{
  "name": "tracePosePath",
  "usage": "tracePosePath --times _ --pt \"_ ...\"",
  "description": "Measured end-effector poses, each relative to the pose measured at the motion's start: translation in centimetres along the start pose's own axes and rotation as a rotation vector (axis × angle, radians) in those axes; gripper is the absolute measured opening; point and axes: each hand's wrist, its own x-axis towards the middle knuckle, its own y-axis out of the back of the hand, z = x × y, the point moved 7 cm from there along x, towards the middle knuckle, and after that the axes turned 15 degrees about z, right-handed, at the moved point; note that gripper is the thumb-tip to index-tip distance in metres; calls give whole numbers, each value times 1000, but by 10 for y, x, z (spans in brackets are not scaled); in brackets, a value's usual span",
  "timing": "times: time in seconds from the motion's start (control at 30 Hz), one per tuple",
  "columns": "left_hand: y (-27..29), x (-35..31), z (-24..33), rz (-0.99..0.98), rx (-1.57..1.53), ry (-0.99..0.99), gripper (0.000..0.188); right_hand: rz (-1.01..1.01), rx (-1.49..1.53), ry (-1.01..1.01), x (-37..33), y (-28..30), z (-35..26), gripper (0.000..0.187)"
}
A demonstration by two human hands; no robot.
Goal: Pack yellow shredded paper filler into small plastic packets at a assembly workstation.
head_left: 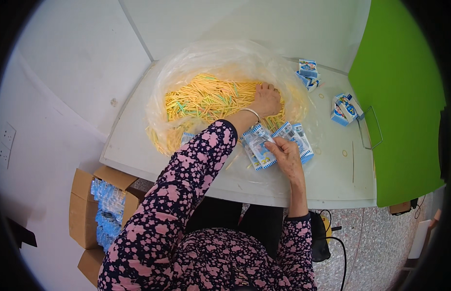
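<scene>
A big clear plastic bag [186, 63] lies spread on the table, filled with thin yellow sticks [206, 97], a few of them green or pinkish. My left hand [266, 100], a bangle at its wrist, reaches into the right part of the pile. Its fingers curl down around some sticks, and the fingertips are hidden. Nearer to me, my right hand [287, 156] pinches a small blue-and-white packet [261, 149] between thumb and fingers. More such packets [300, 140] lie beside and under that hand, on the bag's near edge.
Small blue-and-white boxes [308, 69] stand at the table's back right, with another group of boxes [345, 109] by the green panel [400, 97] and its wire handle. Below left, an open cardboard box [83, 208] holds many blue packets. A thin stick [353, 162] lies on the right.
</scene>
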Motion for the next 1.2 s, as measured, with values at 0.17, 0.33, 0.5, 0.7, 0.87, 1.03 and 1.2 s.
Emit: tracePosePath --times 0.17,0.33,0.5,0.7,0.87,1.03,1.2 --pt "-16 1 0 125 155 -40 30 -25 -25 4 0 0 -1 22" --pt "-14 3 -10 59 171 -55 24 -22 -52 25 3 -1 0 23" --pt "11 -4 -40 -66 45 56 24 -17 -41 -3 6 2 3 24" --pt "54 -24 -82 -126 -282 246 31 79 325 -176 12 10 13 15" --pt "104 -59 -67 -333 -939 428 31 236 602 -246 20 17 4 18" --pt "82 -101 -34 -793 -1498 836 19 256 729 -226 56 3 -10 27" --pt "56 -108 -16 -873 -1702 834 19 151 825 -292 74 -38 5 29"
